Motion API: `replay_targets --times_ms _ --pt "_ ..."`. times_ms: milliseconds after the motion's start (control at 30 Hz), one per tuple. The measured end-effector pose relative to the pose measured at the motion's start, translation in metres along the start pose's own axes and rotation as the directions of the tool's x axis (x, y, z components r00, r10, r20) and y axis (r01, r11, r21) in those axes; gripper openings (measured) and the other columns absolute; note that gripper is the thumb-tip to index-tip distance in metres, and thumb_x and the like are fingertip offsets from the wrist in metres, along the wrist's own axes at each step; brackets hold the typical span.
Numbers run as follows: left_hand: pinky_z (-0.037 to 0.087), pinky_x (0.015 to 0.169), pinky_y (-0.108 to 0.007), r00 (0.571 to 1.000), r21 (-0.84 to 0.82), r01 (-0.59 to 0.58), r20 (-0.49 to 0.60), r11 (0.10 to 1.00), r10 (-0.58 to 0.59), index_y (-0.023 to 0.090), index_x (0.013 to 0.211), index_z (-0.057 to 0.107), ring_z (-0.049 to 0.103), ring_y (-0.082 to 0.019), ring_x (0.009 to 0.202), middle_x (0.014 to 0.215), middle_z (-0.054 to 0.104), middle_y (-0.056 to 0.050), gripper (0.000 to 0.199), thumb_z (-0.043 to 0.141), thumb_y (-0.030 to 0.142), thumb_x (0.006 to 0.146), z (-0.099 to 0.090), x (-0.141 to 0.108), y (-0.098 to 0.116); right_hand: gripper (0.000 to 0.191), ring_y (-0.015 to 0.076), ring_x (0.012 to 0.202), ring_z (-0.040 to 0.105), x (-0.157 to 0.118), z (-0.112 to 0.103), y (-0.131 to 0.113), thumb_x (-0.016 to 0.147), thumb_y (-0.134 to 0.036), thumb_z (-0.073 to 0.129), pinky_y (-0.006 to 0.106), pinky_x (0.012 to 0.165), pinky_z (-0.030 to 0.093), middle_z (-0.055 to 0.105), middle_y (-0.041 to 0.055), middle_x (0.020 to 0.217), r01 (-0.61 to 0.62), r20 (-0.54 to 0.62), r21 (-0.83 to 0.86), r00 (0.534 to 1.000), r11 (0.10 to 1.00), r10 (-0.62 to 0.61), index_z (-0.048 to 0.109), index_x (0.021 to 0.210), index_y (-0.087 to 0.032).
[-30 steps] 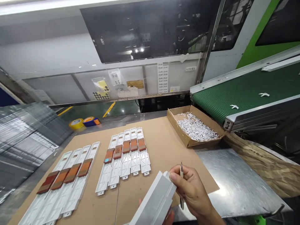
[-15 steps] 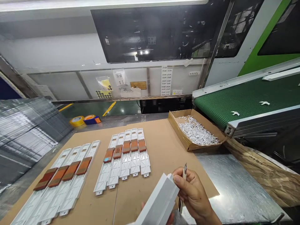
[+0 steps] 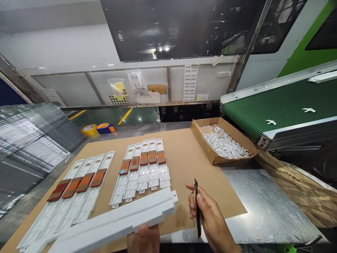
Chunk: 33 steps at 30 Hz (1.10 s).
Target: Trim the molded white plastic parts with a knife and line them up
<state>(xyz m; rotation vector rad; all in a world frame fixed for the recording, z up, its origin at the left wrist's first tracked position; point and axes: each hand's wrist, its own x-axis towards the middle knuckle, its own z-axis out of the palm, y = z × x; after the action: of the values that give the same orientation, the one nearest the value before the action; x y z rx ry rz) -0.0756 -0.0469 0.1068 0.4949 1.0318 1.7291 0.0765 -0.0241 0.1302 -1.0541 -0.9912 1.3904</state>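
Note:
A long white plastic part (image 3: 118, 217) with a stepped edge and a small tab at its right end slants across the foreground. My left hand (image 3: 145, 237) grips it from below near that end; most of the fingers are hidden under it. Just right of the tab, my right hand (image 3: 210, 215) is closed around a slim utility knife (image 3: 198, 214), its tip pointing up. Knife and part are apart. Behind them, white ribbed parts (image 3: 131, 182) lie in two rows on the brown cardboard (image 3: 181, 158), each with an orange-brown block (image 3: 144, 159) across it.
A cardboard box (image 3: 214, 162) of small white plastic scraps stands at the back right, beside a green conveyor belt (image 3: 284, 102) carrying a few white pieces. Tape rolls (image 3: 90, 130) sit at the back left. Plastic-wrapped grey stacks (image 3: 28, 147) border the left side.
The white part has swung from steep to nearly level and moved left. My right hand, which was touching its end with the knife held, is now away from it.

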Motion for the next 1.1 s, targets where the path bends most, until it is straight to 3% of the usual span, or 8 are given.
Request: replay_targets --times_ms 67,200,433,567,767,1100 --pt "0.048 0.090 -0.042 0.995 -0.055 -0.076 -0.074 0.996 0.072 0.035 0.120 0.050 0.055 -0.028 0.110 0.108 0.065 -0.002 0.068 0.070 0.059 0.059 0.009 0.003 0.002 0.040 0.0131 0.067 0.052 -0.009 -0.002 0.008 0.092 -0.048 0.039 0.025 0.065 0.045 0.051 0.0027 0.083 0.097 0.017 -0.238 0.995 0.966 -0.095 0.054 0.116 -0.020" --pt "0.050 0.086 -0.039 0.977 -0.119 -0.148 -0.169 0.982 0.126 0.030 0.122 0.049 0.057 -0.028 0.107 0.108 0.066 -0.004 0.070 0.074 0.050 0.060 0.022 0.004 0.003 0.036 0.0174 0.084 0.055 -0.025 -0.003 0.024 0.095 -0.037 0.035 0.027 0.073 0.046 0.054 0.0066 0.097 0.344 0.132 -0.572 0.935 0.745 -0.330 0.051 0.123 -0.024" --pt "0.054 0.078 -0.030 0.975 -0.066 -0.099 -0.208 0.993 0.083 0.030 0.121 0.050 0.058 -0.025 0.105 0.106 0.066 -0.002 0.062 0.073 0.044 0.066 0.016 0.000 0.002 0.022 0.0166 0.075 0.057 -0.027 -0.003 0.023 0.094 -0.020 0.037 0.025 0.063 0.045 0.058 0.0058 0.084 0.469 0.269 -0.776 0.850 0.421 -0.452 0.054 0.108 -0.020" --pt "0.055 0.072 -0.025 0.972 -0.100 -0.098 -0.224 0.990 0.074 0.033 0.122 0.049 0.060 -0.023 0.102 0.105 0.066 0.000 0.065 0.077 0.035 0.063 0.015 0.001 0.005 0.019 0.0157 0.070 0.057 -0.026 -0.003 0.019 0.093 -0.019 0.039 0.024 0.060 0.043 0.059 0.0055 0.079 0.502 0.313 -0.811 0.806 0.300 -0.503 0.054 0.105 -0.017" --pt "0.055 0.071 -0.027 0.975 -0.102 -0.088 -0.214 0.991 0.065 0.033 0.120 0.051 0.061 -0.022 0.098 0.107 0.065 0.000 0.060 0.076 0.032 0.065 0.016 0.003 0.006 0.019 0.0156 0.066 0.056 -0.027 -0.004 0.019 0.093 -0.020 0.041 0.024 0.058 0.040 0.058 0.0050 0.075 0.509 0.344 -0.829 0.790 0.231 -0.507 0.054 0.106 -0.015" --pt "0.055 0.072 -0.024 0.978 -0.118 -0.089 -0.199 0.989 0.064 0.033 0.120 0.051 0.061 -0.020 0.097 0.105 0.066 0.001 0.060 0.076 0.028 0.065 0.016 0.003 0.005 0.019 0.0153 0.067 0.055 -0.025 -0.005 0.019 0.094 -0.019 0.041 0.024 0.059 0.039 0.058 0.0052 0.076 0.518 0.354 -0.817 0.797 0.253 -0.490 0.052 0.108 -0.016"
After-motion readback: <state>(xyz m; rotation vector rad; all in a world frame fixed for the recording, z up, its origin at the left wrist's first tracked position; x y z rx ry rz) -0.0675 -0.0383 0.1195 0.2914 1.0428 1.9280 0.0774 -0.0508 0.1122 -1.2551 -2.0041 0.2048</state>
